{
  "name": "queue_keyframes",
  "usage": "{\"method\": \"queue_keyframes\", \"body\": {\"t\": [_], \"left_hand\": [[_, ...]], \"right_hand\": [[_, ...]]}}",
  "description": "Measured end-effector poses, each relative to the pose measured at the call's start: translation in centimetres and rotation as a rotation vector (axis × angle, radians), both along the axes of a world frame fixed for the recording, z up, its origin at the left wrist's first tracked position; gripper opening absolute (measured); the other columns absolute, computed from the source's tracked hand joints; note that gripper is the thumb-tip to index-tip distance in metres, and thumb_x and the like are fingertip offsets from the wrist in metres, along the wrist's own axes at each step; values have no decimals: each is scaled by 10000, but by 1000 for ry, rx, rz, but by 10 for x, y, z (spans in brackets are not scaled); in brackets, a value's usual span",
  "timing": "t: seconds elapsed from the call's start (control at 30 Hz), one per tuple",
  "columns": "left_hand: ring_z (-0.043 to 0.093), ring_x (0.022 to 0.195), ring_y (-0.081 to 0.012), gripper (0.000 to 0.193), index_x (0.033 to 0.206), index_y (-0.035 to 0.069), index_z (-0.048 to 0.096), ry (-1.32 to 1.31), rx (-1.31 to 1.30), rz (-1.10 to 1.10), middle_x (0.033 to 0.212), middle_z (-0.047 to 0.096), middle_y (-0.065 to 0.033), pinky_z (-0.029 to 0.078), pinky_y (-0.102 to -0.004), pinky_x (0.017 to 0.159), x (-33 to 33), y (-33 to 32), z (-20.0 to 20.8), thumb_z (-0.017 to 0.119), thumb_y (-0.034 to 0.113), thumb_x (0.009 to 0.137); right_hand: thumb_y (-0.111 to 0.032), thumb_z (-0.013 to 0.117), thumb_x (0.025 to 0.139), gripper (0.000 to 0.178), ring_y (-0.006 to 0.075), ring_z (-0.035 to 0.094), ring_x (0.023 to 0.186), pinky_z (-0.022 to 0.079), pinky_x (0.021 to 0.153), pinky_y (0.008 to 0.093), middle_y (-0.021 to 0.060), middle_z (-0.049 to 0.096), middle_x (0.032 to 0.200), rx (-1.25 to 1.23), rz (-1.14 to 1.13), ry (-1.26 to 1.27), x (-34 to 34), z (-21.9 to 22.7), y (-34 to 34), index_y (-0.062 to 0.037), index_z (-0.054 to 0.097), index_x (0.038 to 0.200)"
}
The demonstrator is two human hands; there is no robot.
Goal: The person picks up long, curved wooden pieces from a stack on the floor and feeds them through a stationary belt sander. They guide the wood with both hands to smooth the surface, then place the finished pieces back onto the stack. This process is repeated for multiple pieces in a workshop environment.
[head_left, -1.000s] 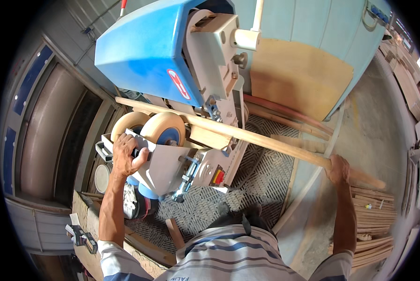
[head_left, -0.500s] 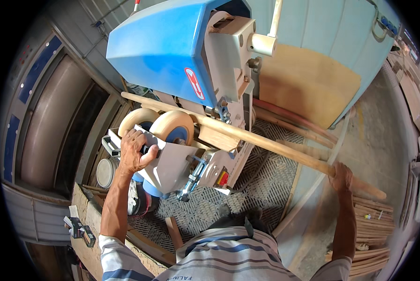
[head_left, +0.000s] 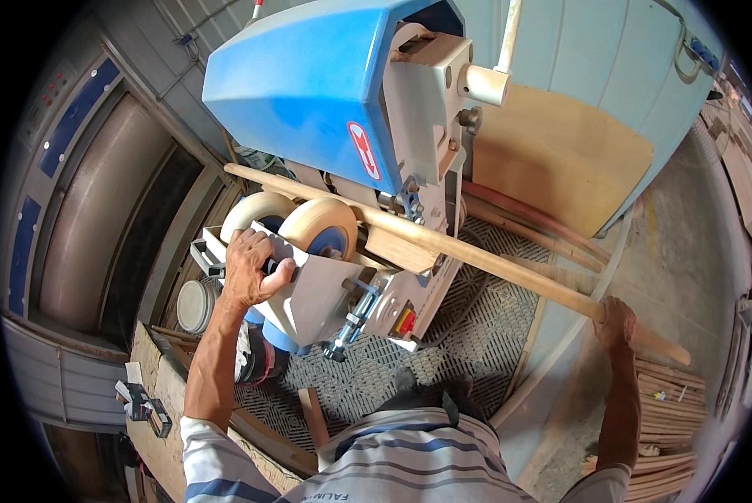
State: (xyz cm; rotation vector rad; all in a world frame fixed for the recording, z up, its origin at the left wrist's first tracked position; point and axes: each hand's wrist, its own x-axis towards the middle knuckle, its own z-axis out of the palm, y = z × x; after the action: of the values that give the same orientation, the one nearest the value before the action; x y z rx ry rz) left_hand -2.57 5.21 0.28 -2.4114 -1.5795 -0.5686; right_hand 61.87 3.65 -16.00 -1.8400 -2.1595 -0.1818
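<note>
A long round wooden pole slants across the front of a sanding-type machine with a blue hood. It lies against two pale rubber-like wheels with blue hubs. My right hand is closed round the pole near its right end, with a short length sticking out beyond. At the machine's white wheel housing, my left hand is wrapped over a black handle; its fingertips are hidden on the far side. A blue adjusting screw and a red-and-yellow switch sit to its right.
Bundled wooden poles lie on the floor at the right. A brown board leans on the wall behind. A patterned mat is underfoot. On the left stand a large roller machine, a white bucket and a wooden bench.
The whole view has shifted slightly, so the machine appears a little farther right. Both hands keep their grips, and I cannot make out clear movement of the pole along the wheels.
</note>
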Motion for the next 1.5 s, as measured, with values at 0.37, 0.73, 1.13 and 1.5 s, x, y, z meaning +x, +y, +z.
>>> {"method": "queue_keyframes", "body": {"t": [0.37, 0.73, 1.13, 1.5], "left_hand": [[450, 663, -294, 323, 681, 50, 515, -15, 27, -25, 673, 476, -104, 348, -390, 680, 1, -1, 1, 614, 354, 726], [468, 631, -263, 335, 600, 57, 535, -57, 68, -47, 625, 496, -85, 345, -377, 651, 1, 4, 1, 647, 363, 680], [420, 629, -262, 384, 600, 38, 466, -58, 27, -4, 629, 450, -102, 332, -377, 673, 3, 3, -2, 630, 371, 700], [416, 643, -261, 407, 600, 40, 459, -60, 43, 4, 630, 440, -102, 330, -374, 678, -1, 0, -2, 625, 395, 708]], "right_hand": [[-133, 721, 686, 252, 341, 578, 804, 466, 717, 448, 121, 584, 839, -89, -61, -51, 1, 0, 4, -74, 534, 844], [-185, 612, 786, 154, 368, 552, 775, 447, 691, 467, 142, 566, 790, -120, -94, -160, 11, -19, 4, -69, 516, 817], [-100, 740, 649, 268, 327, 576, 773, 468, 693, 440, 94, 573, 798, -6, -23, -8, -3, 3, 1, -85, 542, 829], [-131, 735, 667, 276, 325, 583, 775, 474, 694, 433, 96, 582, 815, -51, -47, -50, -2, -4, 3, -90, 542, 859]]}}
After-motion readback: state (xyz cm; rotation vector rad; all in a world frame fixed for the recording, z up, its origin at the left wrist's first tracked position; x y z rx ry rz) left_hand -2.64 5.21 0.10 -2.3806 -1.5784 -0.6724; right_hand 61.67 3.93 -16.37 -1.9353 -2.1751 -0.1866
